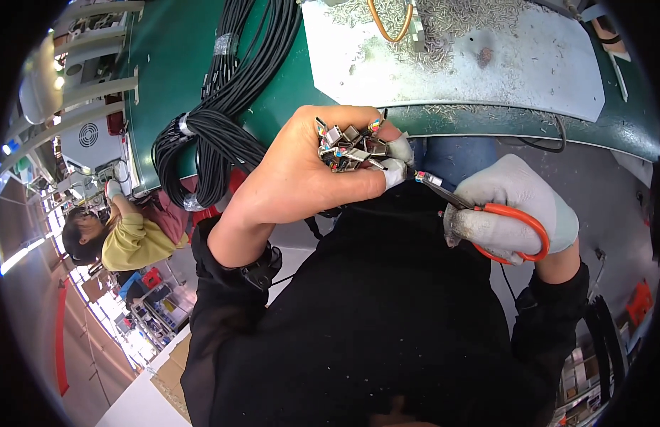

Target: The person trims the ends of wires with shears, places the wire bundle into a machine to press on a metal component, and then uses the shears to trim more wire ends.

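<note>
My left hand (301,174) is bare apart from white fingertip covers and is closed around a bunch of small metal connectors (348,146) on thin coloured wires. My right hand (515,206), in a grey-white glove, grips orange-handled scissors (486,213). The scissor blades point left, and their tips meet a wire end (424,178) right next to my left fingertips. Both hands hover over my lap in black clothing, just in front of the green bench edge (486,117).
A thick bundle of black cables (216,121) lies on the green bench and hangs off its left side. A white sheet (529,64) strewn with small wire clippings covers the bench top. Another person in a yellow top (131,238) works at the left.
</note>
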`<state>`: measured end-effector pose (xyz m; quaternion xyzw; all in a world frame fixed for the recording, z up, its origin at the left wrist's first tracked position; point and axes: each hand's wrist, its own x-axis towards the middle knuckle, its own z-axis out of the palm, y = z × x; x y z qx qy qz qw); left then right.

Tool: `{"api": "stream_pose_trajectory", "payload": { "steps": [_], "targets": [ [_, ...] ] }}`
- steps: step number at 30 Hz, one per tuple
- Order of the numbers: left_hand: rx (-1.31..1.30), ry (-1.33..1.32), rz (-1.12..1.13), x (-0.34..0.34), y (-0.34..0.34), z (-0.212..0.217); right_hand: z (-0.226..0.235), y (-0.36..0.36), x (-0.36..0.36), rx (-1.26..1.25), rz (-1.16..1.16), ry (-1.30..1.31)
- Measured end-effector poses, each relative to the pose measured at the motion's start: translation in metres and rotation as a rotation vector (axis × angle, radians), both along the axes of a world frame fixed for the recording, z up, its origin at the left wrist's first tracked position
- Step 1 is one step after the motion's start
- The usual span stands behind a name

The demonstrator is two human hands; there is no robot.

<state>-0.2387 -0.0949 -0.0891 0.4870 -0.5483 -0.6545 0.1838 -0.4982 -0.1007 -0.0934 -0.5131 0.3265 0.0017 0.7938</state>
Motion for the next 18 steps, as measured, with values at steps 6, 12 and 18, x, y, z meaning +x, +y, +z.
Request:
{"api": "stream_pose_trajectory", "payload": {
  "steps": [6,12,18],
  "targets": [
    [0.004,0.032,-0.054,-0.003,0.0,-0.005,0.004,0.027,0.016,-0.104,-0.524,0.127],
    [-0.071,0.002,0.023,-0.001,-0.002,-0.016,-0.024,0.038,0.01,-0.704,-0.6,0.359],
    [-0.447,-0.145,-0.038,-0.021,0.01,-0.025,0.016,0.028,0.032,-0.172,-0.564,0.233]
  ]
}}
